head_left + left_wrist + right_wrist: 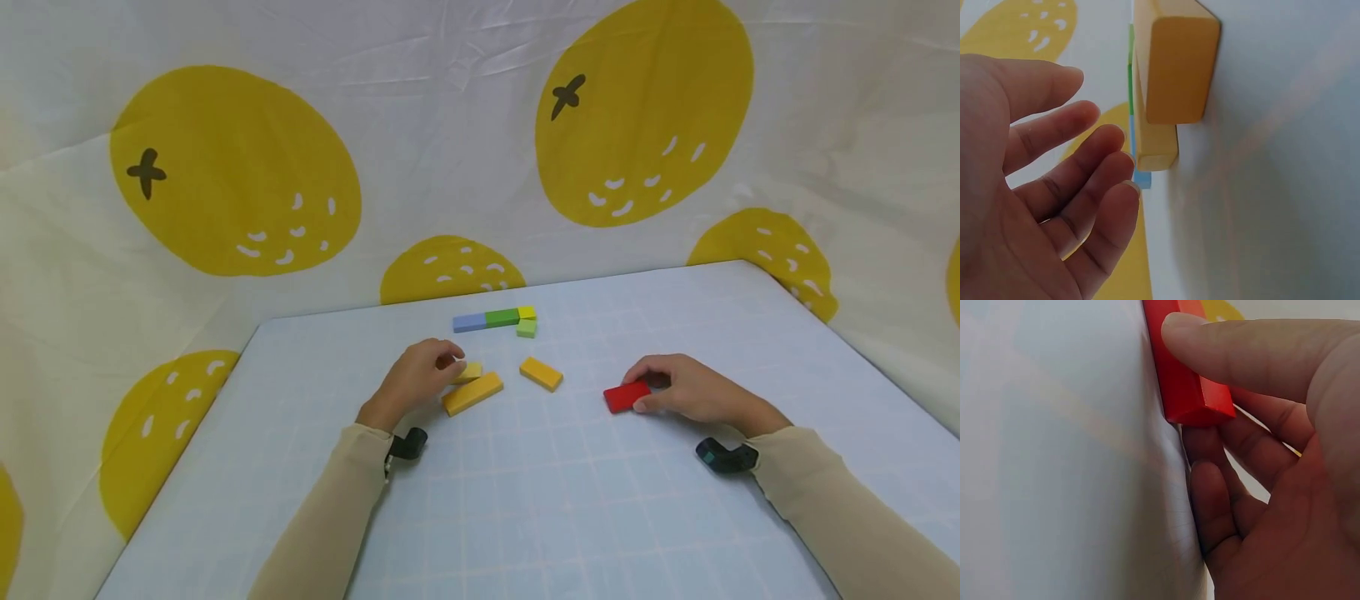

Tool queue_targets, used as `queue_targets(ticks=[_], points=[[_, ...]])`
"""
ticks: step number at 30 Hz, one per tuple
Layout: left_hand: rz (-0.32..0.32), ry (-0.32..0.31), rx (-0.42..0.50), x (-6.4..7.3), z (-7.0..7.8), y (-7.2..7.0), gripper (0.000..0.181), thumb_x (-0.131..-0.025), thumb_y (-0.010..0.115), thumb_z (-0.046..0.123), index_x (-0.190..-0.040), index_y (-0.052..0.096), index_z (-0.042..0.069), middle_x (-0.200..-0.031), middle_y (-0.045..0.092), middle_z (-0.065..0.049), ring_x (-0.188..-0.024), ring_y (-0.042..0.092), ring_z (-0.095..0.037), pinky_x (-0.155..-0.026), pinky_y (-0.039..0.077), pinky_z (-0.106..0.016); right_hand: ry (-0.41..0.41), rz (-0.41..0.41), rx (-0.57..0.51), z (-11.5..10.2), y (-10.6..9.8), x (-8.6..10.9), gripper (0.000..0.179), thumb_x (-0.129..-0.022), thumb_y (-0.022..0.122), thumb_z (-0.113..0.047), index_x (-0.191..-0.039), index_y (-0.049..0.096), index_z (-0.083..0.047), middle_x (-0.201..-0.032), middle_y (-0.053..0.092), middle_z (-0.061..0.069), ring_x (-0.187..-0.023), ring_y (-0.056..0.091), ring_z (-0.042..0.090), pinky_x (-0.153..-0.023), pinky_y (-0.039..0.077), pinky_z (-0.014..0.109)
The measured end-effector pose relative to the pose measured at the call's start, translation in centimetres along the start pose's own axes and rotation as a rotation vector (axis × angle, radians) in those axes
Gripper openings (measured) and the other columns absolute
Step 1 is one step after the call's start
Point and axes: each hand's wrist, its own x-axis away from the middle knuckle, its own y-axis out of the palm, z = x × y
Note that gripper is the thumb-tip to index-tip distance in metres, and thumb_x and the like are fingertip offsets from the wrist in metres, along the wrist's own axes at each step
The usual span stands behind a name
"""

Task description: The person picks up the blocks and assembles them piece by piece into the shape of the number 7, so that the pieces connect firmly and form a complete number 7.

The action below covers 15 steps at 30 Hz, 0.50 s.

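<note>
On the right side of the table, my right hand (693, 390) pinches a red block (624, 397) between thumb and fingers. The right wrist view shows the thumb on one long side of this red block (1175, 369), which lies at the table surface. My left hand (420, 375) hovers beside a pale yellow block (470, 372) and a longer orange-yellow block (472, 394). Its fingers are loosely bent and hold nothing, with a gap to the blocks in the left wrist view. Between the hands lies a shorter orange-yellow block (541, 374).
Toward the back, a blue block (469, 322), a green block (502, 317) and a yellow block (527, 312) form a row. A light green block (527, 328) sits in front of the yellow one. A lemon-patterned curtain (450, 150) hangs behind the pale checked table (525, 517).
</note>
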Motion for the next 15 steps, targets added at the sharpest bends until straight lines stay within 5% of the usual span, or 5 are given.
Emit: queue_targets(ticks=[15], points=[[-0.004, 0.038, -0.008, -0.15, -1.05, 0.13, 0.024, -0.091, 0.076, 0.026, -0.112, 0.075, 0.014, -0.1, 0.063, 0.002, -0.097, 0.056, -0.018, -0.09, 0.051, -0.036, -0.006, 0.0, -0.003, 0.06, -0.22, 0.01, 0.033, -0.089, 0.075, -0.034, -0.119, 0.07, -0.021, -0.116, 0.062, 0.002, -0.109, 0.051, 0.026, -0.086, 0.046, 0.04]])
